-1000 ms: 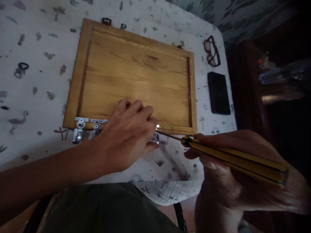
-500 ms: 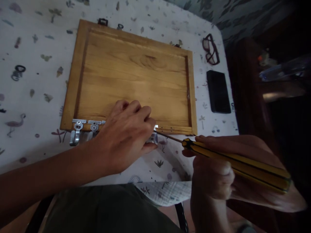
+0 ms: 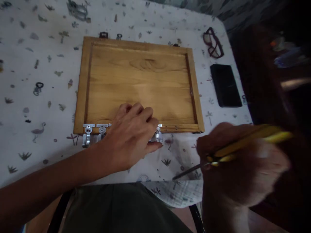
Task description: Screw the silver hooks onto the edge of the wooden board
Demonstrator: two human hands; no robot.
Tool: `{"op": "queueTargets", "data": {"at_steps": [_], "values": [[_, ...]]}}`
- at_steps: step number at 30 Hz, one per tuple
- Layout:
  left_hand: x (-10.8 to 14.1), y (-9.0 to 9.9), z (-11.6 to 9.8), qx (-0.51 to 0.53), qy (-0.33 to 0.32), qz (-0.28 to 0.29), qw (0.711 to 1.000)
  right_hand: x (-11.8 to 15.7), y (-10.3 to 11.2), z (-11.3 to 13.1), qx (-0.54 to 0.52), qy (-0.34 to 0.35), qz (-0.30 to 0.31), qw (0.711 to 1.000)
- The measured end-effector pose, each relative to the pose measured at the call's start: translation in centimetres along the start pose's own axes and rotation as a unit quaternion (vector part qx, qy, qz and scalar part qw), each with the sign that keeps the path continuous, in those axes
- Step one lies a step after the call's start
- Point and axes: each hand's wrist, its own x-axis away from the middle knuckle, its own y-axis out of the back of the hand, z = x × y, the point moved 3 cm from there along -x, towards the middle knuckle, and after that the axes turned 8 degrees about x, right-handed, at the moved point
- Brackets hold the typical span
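A framed wooden panel (image 3: 141, 84) lies on the cloth with metal hinges along its near edge. My left hand (image 3: 132, 136) is closed over that edge, curled fingers on top and thumb at the near side beside a metal hinge (image 3: 159, 136). It covers part of the hinge row; another hinge (image 3: 87, 136) shows left of my wrist. Off to the right, my right hand (image 3: 243, 168) grips a yellow-handled screwdriver (image 3: 191, 170), somewhat blurred. Its shaft points left above the table's near edge, its tip apart from the panel and hinges.
Eyeglasses (image 3: 213, 43) and a black phone-like slab (image 3: 225, 85) lie right of the panel. Dark latches (image 3: 103, 35) sit along its far edge. A patterned tablecloth (image 3: 48, 106) covers the table, whose near edge lies above my lap.
My right hand has drawn the screwdriver away from the hinge, its tip now lower and nearer me. My left hand stays on the panel's edge. The view has shifted slightly.
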Motion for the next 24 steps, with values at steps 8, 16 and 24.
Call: {"op": "queueTargets", "data": {"at_steps": [8, 16, 24], "values": [[0.1, -0.1, -0.1, -0.024, 0.003, -0.007, 1.0, 3.4, 0.1, -0.9, -0.036, -0.073, 0.104, 0.991], [0.1, 0.1, -0.3, -0.049, -0.002, -0.013, 0.999, 0.8, -0.4, -0.8, -0.067, -0.092, 0.061, 0.992], [0.3, 0.0, -0.3, -0.047, -0.016, -0.021, 0.999, -2.3, -1.2, 0.7, 0.007, 0.149, -0.121, 0.981]]}}
